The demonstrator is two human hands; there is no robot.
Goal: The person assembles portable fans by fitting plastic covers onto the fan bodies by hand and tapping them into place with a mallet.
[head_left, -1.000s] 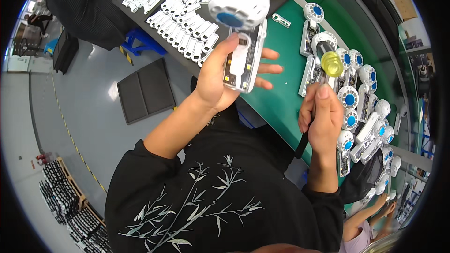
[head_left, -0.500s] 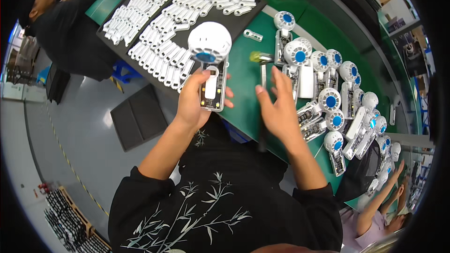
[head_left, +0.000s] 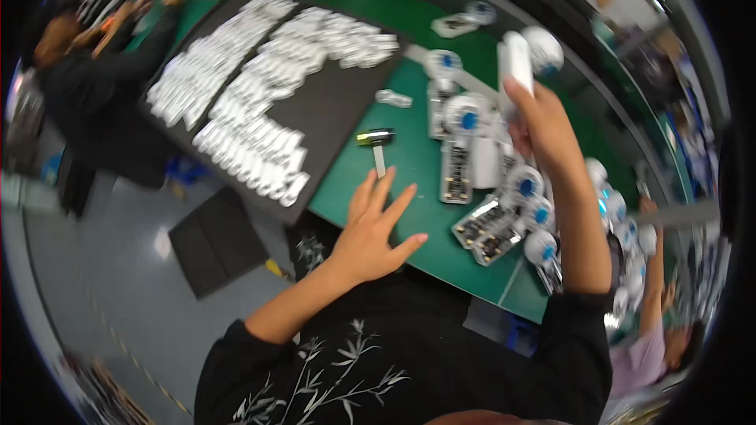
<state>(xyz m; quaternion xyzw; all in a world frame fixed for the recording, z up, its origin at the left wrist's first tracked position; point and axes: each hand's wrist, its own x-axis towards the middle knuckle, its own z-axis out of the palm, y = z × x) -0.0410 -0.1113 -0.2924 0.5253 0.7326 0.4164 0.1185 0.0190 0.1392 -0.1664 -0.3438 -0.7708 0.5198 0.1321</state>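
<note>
- The green table is smooth and matte, with a curved front edge.
- A flat black tray bears rows of small white plastic parts.
- The right hand is raised above the table, closed around a white, round-headed plastic device.
- The left hand lies flat, fingers spread, holding nothing.
- A small hammer with a pale handle lies just beyond its fingertips.

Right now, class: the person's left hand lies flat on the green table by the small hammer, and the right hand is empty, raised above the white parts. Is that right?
Not quite. The head view shows the right hand is not empty: it holds a white handheld part, raised above the white parts. The rest stands: the left hand lies flat on the green table by the small hammer.
</note>
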